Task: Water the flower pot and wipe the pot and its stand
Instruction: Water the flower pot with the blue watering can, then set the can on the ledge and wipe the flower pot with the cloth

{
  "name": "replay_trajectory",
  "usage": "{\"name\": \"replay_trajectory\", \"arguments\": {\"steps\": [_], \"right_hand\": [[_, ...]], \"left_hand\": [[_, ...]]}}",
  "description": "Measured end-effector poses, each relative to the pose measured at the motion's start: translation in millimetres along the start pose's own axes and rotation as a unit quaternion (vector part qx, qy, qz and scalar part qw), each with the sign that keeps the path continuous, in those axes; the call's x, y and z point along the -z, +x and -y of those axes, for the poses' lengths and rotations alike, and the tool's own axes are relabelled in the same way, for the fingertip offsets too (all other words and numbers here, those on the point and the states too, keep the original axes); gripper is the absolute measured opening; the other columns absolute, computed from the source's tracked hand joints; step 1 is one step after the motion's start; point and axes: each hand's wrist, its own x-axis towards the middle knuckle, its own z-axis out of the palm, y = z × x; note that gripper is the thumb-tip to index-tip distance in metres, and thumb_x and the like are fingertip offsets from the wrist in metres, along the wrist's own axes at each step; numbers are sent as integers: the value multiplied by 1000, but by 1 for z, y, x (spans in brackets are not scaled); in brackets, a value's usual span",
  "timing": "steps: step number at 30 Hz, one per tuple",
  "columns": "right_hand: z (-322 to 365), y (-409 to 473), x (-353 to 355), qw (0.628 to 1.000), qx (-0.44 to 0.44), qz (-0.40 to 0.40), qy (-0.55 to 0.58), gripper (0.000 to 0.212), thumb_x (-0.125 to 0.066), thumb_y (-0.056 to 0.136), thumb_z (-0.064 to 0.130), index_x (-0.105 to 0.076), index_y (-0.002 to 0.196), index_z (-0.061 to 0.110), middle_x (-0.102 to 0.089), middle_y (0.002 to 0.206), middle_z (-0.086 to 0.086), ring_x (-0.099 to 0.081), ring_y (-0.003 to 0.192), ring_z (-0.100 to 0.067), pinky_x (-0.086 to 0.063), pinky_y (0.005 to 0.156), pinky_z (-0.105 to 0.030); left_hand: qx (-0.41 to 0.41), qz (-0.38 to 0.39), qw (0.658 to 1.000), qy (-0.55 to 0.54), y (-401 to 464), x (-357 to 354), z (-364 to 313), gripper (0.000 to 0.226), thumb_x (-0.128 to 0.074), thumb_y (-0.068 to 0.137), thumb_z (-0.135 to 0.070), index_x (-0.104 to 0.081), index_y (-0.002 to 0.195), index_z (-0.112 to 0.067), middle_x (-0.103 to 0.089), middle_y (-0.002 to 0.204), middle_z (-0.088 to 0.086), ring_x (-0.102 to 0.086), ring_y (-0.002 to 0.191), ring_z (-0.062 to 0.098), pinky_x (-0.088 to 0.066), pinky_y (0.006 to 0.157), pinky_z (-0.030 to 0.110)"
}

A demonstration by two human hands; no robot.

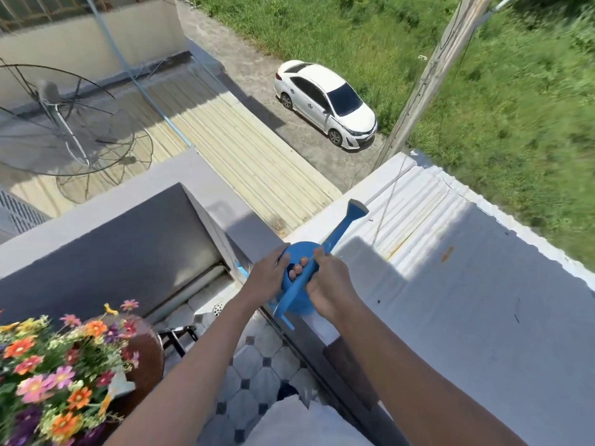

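A blue plastic watering can (301, 252) sits at the balcony wall's top edge, its spout pointing up and right over the roof. My left hand (265, 275) holds the can's left side, fingertips showing through the filling hole. My right hand (328, 284) grips the blue handle bar. At the lower left stands the flower pot (48, 375), full of orange, pink and yellow flowers, on a round brown stand (148, 355). The pot's own body is hidden by the flowers.
A grey balcony wall (128, 239) runs across the middle. The tiled floor (254, 375) with a drain lies below. Beyond are corrugated roofs (418, 226), a satellite dish (64, 123), a white car (325, 101), a utility pole and grass.
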Motion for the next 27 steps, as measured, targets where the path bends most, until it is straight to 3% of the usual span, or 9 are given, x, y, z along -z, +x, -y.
{"name": "replay_trajectory", "arguments": {"steps": [4, 6, 11, 13, 16, 19, 22, 27], "right_hand": [[-25, -3, 1, 999, 0, 19, -36, 16, -35, 108, 22, -48, 109, 13, -54, 80, -12, -62, 66, -21, -60, 74, -36], [-27, -1, 0, 998, 23, 6, -60, 20, -36, 107, 24, -48, 117, 11, -61, 84, -14, -68, 71, -23, -60, 71, -33], [-14, 1, 13, 981, 35, -3, -189, 29, -43, 105, 27, -56, 119, 6, -70, 102, -18, -72, 88, -27, -61, 70, -30], [-7, -5, 26, 964, 48, -21, -261, 28, -49, 102, 26, -63, 114, 5, -73, 102, -16, -73, 84, -25, -59, 66, -31], [4, -13, 58, 951, 96, -79, -283, 23, -55, 97, 22, -69, 102, 4, -71, 87, -10, -64, 67, -18, -48, 57, -30], [6, -20, 97, 948, 104, -124, -273, 19, -58, 94, 21, -70, 98, 6, -67, 82, -9, -58, 64, -18, -42, 53, -28], [-4, -25, 133, 941, 95, -160, -282, 16, -56, 95, 20, -69, 98, 9, -68, 82, -8, -59, 64, -17, -44, 51, -25], [-31, -31, 189, 928, 80, -228, -285, 19, -50, 97, 10, -66, 89, 15, -66, 75, -5, -56, 55, -13, -44, 46, -22]], "left_hand": [[16, 6, 998, -54, -11, -2, 25, 32, -35, 102, -35, -51, 129, -34, -68, 98, -7, -64, 88, 13, -47, 78, 26], [17, 9, 998, -67, -10, -1, 24, 33, -36, 101, -29, -49, 131, -36, -64, 91, -13, -61, 84, 12, -46, 75, 24], [28, -21, 999, -25, -11, 3, 7, 39, -38, 101, -38, -51, 134, -23, -65, 116, -2, -60, 109, 16, -44, 94, 31], [-28, -94, 995, 27, -21, 6, -7, 39, -40, 100, -35, -52, 132, -16, -58, 127, -1, -52, 120, 15, -36, 99, 26], [-158, -146, 975, 61, -41, 3, -43, 32, -45, 98, -32, -57, 123, -16, -59, 122, -3, -51, 117, 11, -38, 99, 25], [-248, -116, 959, 66, -60, -23, -72, 27, -50, 96, -30, -60, 116, -15, -61, 112, -4, -52, 107, 7, -39, 92, 19], [-281, -45, 956, 73, -66, -70, -77, 25, -53, 95, -27, -61, 113, -13, -63, 105, -2, -54, 98, 8, -41, 87, 19], [-130, 84, 977, 148, -56, -145, -23, 24, -53, 91, -32, -60, 106, -15, -62, 99, 2, -59, 94, 21, -49, 84, 37]]}}
